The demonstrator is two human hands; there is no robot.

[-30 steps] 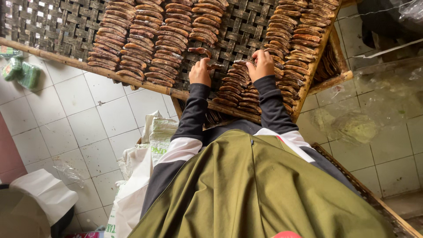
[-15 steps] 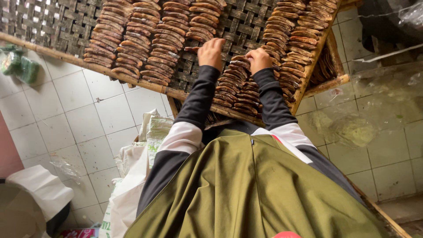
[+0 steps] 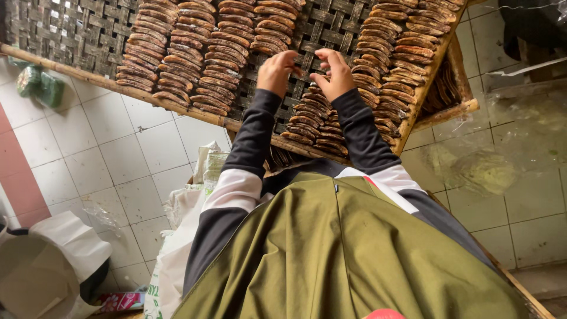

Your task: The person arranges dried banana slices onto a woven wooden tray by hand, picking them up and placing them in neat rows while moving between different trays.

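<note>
A woven bamboo tray (image 3: 71,35) holds rows of brown, flattened dried fruit slices (image 3: 195,59) laid overlapping. My left hand (image 3: 277,71) and my right hand (image 3: 333,74) hover close together over the row in front of me (image 3: 310,118), fingers curled toward each other. The fingertips nearly meet above a bare patch of weave. Whether a slice is pinched between them is unclear. Both arms wear dark sleeves with a white band, above an olive garment (image 3: 354,254).
A second tray (image 3: 455,100) sits under the first at the right. White floor tiles (image 3: 118,153) lie below, with white sacks (image 3: 189,207) at my left, a bucket lined with white plastic (image 3: 41,272), a green bundle (image 3: 38,85) and crumpled clear plastic (image 3: 484,171).
Both hands have moved farther up the tray, away from its near edge. They have drawn closer together, fingertips now almost touching.
</note>
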